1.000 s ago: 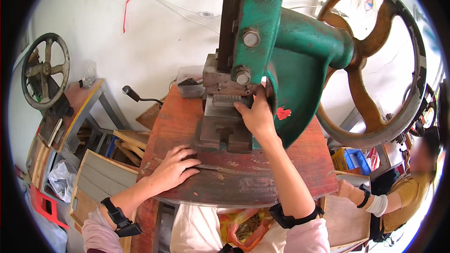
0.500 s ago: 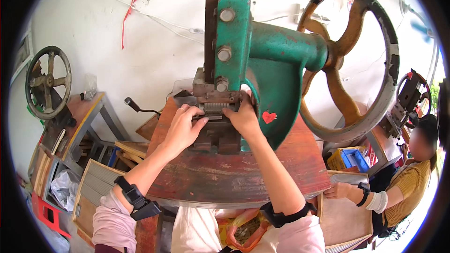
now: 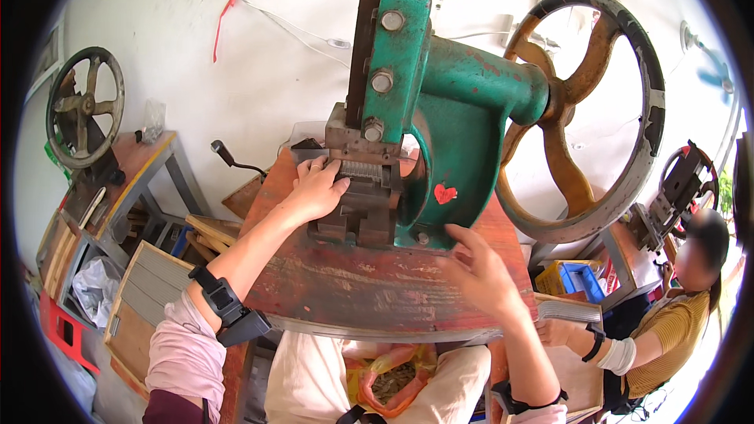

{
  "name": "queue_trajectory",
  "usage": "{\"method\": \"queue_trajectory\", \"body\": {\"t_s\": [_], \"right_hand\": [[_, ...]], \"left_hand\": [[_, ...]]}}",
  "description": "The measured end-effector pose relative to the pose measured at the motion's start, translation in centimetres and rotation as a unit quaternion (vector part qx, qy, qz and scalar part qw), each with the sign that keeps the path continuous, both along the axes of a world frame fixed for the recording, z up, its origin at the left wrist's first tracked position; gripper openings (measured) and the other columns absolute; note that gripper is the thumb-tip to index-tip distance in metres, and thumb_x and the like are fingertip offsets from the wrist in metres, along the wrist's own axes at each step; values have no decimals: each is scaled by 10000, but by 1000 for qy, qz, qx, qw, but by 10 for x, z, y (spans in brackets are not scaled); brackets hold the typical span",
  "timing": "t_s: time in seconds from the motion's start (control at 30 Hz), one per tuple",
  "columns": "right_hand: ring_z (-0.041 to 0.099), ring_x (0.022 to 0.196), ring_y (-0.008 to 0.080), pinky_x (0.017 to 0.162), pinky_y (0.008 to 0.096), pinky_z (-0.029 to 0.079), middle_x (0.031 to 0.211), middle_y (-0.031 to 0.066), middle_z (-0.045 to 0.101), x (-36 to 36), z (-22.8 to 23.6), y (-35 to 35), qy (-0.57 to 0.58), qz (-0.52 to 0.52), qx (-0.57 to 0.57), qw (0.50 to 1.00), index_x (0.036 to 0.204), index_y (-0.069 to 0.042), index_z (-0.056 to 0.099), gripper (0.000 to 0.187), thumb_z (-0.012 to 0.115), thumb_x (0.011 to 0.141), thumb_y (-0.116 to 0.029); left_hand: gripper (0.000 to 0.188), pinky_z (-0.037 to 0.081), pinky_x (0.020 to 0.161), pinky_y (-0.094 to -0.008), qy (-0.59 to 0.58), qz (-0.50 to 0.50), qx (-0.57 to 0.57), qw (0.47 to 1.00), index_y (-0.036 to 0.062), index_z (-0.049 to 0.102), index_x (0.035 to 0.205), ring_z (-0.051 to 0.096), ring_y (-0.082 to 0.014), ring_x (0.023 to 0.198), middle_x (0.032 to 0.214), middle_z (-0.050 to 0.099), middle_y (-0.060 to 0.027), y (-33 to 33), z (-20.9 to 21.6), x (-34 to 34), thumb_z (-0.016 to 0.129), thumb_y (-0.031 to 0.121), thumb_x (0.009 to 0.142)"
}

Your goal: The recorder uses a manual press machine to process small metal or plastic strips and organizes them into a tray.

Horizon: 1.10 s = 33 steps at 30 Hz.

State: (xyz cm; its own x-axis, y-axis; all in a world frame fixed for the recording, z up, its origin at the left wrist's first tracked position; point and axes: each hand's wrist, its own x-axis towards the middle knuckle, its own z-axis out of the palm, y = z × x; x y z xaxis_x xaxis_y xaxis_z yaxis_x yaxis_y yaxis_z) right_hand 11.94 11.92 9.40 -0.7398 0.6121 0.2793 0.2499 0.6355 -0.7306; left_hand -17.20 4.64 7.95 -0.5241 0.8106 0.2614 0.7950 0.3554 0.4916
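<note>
A green arbor press [image 3: 463, 133] stands on the worn reddish wooden table [image 3: 377, 286]. Under its ram, a ridged grey metal piece [image 3: 363, 170] lies in the dark steel die block [image 3: 361, 216]. My left hand [image 3: 316, 190] is closed at the left end of this piece, thumb and fingertips against it; the exact grip is partly hidden. Away from the press base, over the table's right side, my right hand [image 3: 481, 273] hangs with fingers apart and nothing in them, slightly blurred.
The press's large spoked handwheel [image 3: 577, 110] rises at the right. Wooden trays [image 3: 145, 314] flank the table. Between my legs sits an orange and yellow bag [image 3: 397, 381] with small pieces inside. A person [image 3: 671, 330] works at the right near another press [image 3: 683, 188].
My right hand has left the die and moved right and toward me, opening. The dark thin strip seen between my hands is no longer visible. My left hand has shifted slightly to the ridged piece's end.
</note>
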Motion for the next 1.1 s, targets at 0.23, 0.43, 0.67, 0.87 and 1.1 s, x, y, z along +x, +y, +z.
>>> {"method": "queue_trajectory", "body": {"t_s": [0.23,0.43,0.67,0.87,1.1], "right_hand": [[574,938,294,824,355,465,1095,193,579,43,37,5,16,-6,103,994,1192,16,516,425,627,818,-154],[587,980,289,845,352,461,1110,170,586,56,85,-16,52,-8,155,986,1117,20,569,346,633,786,-56],[571,1085,253,908,329,453,1093,146,614,74,154,1,113,-155,575,795,1052,-24,619,243,604,814,19],[538,1124,243,951,377,410,1187,141,567,67,206,53,101,-346,597,716,1199,-87,556,349,593,878,-218],[607,767,198,691,325,489,955,129,576,45,262,86,-31,-433,393,811,1345,-86,368,624,605,834,-353]], "left_hand": [[423,343,991,-390,-26,-84,82,993,-7,450,1275,427,-359,1174,1256,439,-226,8,-1,-2,543,150,893],[471,386,959,-346,-117,-71,97,986,-33,454,1281,448,-301,1168,1301,417,-206,4,-5,-7,598,155,874],[509,423,905,-356,-71,-52,91,992,-51,489,1250,426,-318,1182,1312,418,-226,2,-5,-6,632,235,855],[541,284,1040,-450,-30,-33,82,996,22,519,1254,289,-416,1270,1339,402,-253,1,-7,-8,587,376,851],[582,397,938,-413,29,-18,60,998,-14,510,1254,341,-374,1214,1320,432,-210,2,-13,-11,614,382,841]]}}
